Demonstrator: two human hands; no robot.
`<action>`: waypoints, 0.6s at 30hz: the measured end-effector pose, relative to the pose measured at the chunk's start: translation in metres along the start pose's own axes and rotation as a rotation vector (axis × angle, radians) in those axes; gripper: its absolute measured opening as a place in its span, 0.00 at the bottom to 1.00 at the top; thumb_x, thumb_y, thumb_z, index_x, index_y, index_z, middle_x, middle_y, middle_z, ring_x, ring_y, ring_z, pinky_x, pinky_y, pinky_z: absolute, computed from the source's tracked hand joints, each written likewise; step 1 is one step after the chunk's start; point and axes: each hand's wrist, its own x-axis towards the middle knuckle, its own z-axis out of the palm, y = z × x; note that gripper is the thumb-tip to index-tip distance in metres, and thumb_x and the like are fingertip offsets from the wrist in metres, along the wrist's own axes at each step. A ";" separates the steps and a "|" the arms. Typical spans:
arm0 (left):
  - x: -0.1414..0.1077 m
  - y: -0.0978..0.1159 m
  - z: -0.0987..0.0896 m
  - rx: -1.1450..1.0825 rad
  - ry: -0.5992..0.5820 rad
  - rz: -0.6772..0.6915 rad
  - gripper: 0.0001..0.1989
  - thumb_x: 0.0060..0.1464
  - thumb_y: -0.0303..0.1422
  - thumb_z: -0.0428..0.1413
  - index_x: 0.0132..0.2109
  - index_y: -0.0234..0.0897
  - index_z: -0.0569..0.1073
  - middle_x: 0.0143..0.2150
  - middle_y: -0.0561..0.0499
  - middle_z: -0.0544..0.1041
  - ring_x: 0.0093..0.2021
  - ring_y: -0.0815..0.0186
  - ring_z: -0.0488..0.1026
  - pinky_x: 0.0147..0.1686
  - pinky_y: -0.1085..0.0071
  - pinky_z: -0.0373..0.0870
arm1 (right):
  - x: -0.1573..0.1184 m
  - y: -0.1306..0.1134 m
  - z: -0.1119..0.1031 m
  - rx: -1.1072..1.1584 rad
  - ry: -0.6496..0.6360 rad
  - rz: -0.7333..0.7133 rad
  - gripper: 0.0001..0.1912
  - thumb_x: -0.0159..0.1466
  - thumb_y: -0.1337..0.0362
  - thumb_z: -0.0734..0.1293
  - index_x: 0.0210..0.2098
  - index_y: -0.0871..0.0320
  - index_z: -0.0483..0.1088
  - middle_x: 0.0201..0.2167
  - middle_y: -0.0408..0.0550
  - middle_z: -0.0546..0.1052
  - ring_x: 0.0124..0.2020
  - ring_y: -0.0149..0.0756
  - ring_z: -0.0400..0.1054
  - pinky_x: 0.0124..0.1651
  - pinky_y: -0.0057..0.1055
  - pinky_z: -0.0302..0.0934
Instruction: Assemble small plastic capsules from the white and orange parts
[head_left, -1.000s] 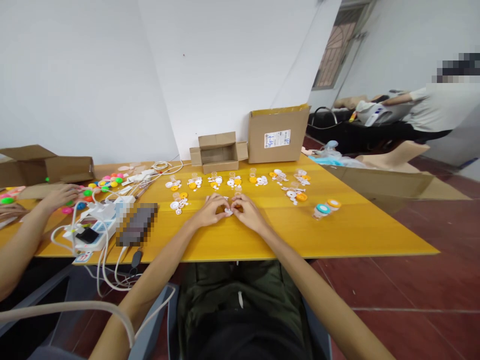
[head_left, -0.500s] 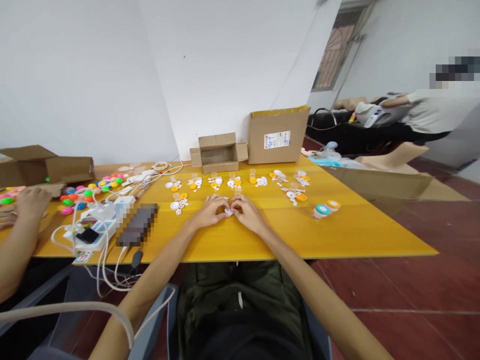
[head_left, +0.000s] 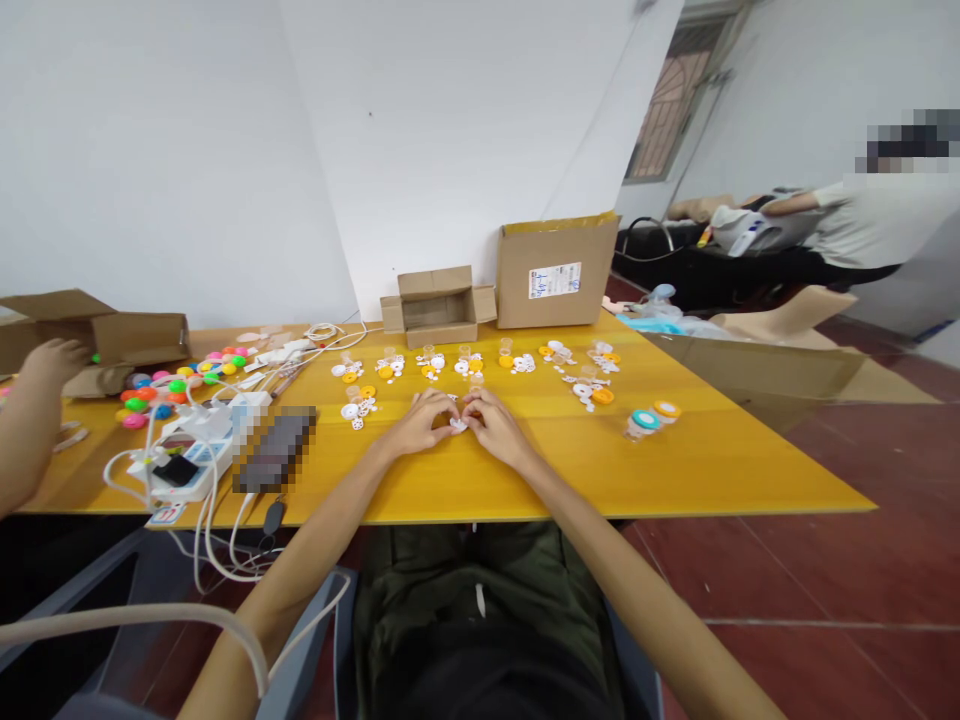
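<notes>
Between my two hands is a small white plastic part [head_left: 457, 426], pinched by the fingertips just over the table. My left hand [head_left: 421, 420] grips it from the left with fingers curled. From the right, my right hand [head_left: 491, 422] closes on the same part; its exact shape is partly hidden by the fingers. Just behind the hands stands a small clear cup [head_left: 476, 382]. Groups of white discs [head_left: 349, 411], orange rings [head_left: 602, 397] and clear cups lie in an arc around them. Two capped clear pieces, one with a teal ring [head_left: 645, 420], sit to the right.
An open cardboard box [head_left: 440, 318] and a taller carton [head_left: 556, 275] stand at the back. On the left are a power strip [head_left: 196, 470] with white cables, a blurred dark phone-like object [head_left: 274, 450] and colourful balls [head_left: 150, 395]. A co-worker's hand [head_left: 56, 362] is at the far left.
My hands stay almost in place, with the white part slightly shifted between the fingertips. The co-worker's hand at the left has moved back toward the cardboard box.
</notes>
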 end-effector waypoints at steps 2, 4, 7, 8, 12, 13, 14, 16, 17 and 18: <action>0.000 0.000 0.000 0.005 -0.004 -0.005 0.05 0.62 0.37 0.58 0.41 0.43 0.76 0.44 0.50 0.78 0.51 0.57 0.68 0.57 0.58 0.59 | 0.000 -0.001 -0.001 -0.001 -0.003 -0.001 0.11 0.60 0.75 0.63 0.27 0.53 0.69 0.40 0.49 0.74 0.47 0.42 0.71 0.53 0.41 0.67; 0.000 0.000 0.000 0.010 -0.004 -0.010 0.05 0.62 0.37 0.58 0.41 0.43 0.76 0.44 0.50 0.78 0.51 0.57 0.68 0.58 0.58 0.59 | 0.000 -0.002 -0.001 -0.005 -0.008 -0.006 0.11 0.60 0.75 0.63 0.27 0.53 0.70 0.40 0.48 0.74 0.47 0.42 0.71 0.52 0.40 0.67; 0.000 0.000 0.000 0.010 -0.006 -0.013 0.05 0.62 0.37 0.57 0.42 0.43 0.75 0.45 0.50 0.78 0.51 0.57 0.68 0.58 0.57 0.59 | 0.000 -0.002 -0.002 -0.007 -0.016 -0.027 0.11 0.61 0.75 0.63 0.28 0.53 0.70 0.40 0.48 0.74 0.46 0.41 0.71 0.52 0.39 0.67; 0.000 0.000 0.000 0.008 -0.007 -0.012 0.05 0.62 0.37 0.57 0.42 0.42 0.75 0.45 0.50 0.78 0.51 0.57 0.68 0.58 0.57 0.59 | 0.000 -0.001 -0.002 -0.006 -0.016 -0.036 0.11 0.61 0.75 0.63 0.28 0.53 0.70 0.41 0.48 0.74 0.46 0.41 0.71 0.52 0.39 0.67; 0.000 0.001 -0.001 -0.008 -0.002 0.002 0.04 0.62 0.36 0.57 0.41 0.42 0.75 0.45 0.50 0.78 0.52 0.57 0.68 0.58 0.59 0.59 | 0.000 0.001 -0.001 0.000 -0.004 -0.045 0.11 0.61 0.75 0.64 0.27 0.53 0.71 0.41 0.48 0.75 0.46 0.41 0.71 0.51 0.38 0.66; -0.001 0.001 0.000 -0.011 -0.001 0.005 0.04 0.62 0.36 0.57 0.41 0.42 0.75 0.45 0.50 0.78 0.52 0.57 0.68 0.58 0.59 0.59 | 0.000 0.002 0.000 0.003 0.001 -0.043 0.11 0.60 0.75 0.64 0.27 0.53 0.71 0.41 0.48 0.75 0.46 0.41 0.71 0.51 0.38 0.66; -0.001 0.001 0.000 -0.012 0.000 0.006 0.04 0.62 0.36 0.57 0.41 0.42 0.75 0.45 0.50 0.78 0.52 0.57 0.68 0.58 0.59 0.59 | 0.000 0.002 0.000 0.005 0.004 -0.041 0.11 0.60 0.75 0.64 0.27 0.53 0.72 0.41 0.48 0.75 0.46 0.41 0.71 0.51 0.38 0.66; -0.001 0.000 0.000 -0.011 0.002 0.005 0.05 0.62 0.36 0.57 0.41 0.42 0.75 0.44 0.50 0.78 0.52 0.57 0.68 0.58 0.58 0.59 | 0.000 0.002 0.000 0.009 0.007 -0.039 0.11 0.60 0.74 0.64 0.27 0.53 0.72 0.41 0.48 0.75 0.47 0.41 0.71 0.51 0.38 0.66; -0.001 0.000 0.000 -0.010 0.001 0.003 0.05 0.63 0.37 0.57 0.41 0.42 0.75 0.44 0.49 0.78 0.52 0.56 0.68 0.58 0.58 0.59 | -0.001 0.002 0.000 0.010 0.007 -0.037 0.11 0.60 0.74 0.65 0.27 0.53 0.72 0.41 0.49 0.75 0.47 0.41 0.71 0.51 0.38 0.66; -0.001 -0.001 0.001 -0.009 0.002 0.001 0.05 0.63 0.37 0.57 0.41 0.43 0.76 0.44 0.49 0.78 0.52 0.56 0.68 0.58 0.57 0.59 | -0.001 0.001 0.000 0.010 0.008 -0.035 0.10 0.60 0.74 0.65 0.27 0.53 0.72 0.41 0.49 0.75 0.46 0.41 0.72 0.51 0.38 0.67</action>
